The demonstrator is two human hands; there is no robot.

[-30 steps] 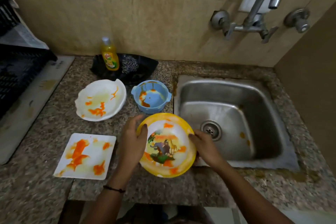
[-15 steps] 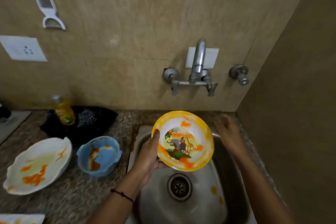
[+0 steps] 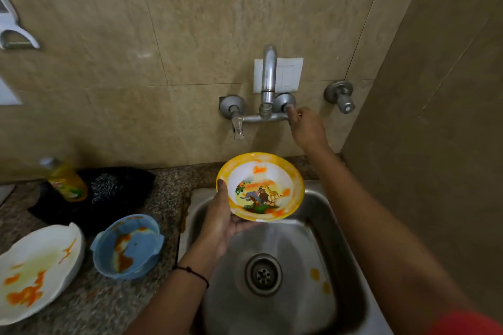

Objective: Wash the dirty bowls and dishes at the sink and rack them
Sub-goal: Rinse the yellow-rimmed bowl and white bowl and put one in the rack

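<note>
My left hand grips the left rim of a yellow cartoon-print bowl, smeared with orange sauce, and holds it tilted over the steel sink. My right hand is raised to the wall tap, with its fingers closed around the tap's right-hand handle. A thin stream of water seems to fall below the bowl into the sink. On the counter to the left sit a dirty blue bowl and a sauce-stained white bowl.
A yellow dish-soap bottle and a steel scrubber rest on a black tray at the back of the granite counter. A separate valve juts from the wall on the right. The drain lies below the bowl.
My left hand carried the yellow bowl from the counter to over the sink. My right hand let go of it and rose to grasp the tap handle.
</note>
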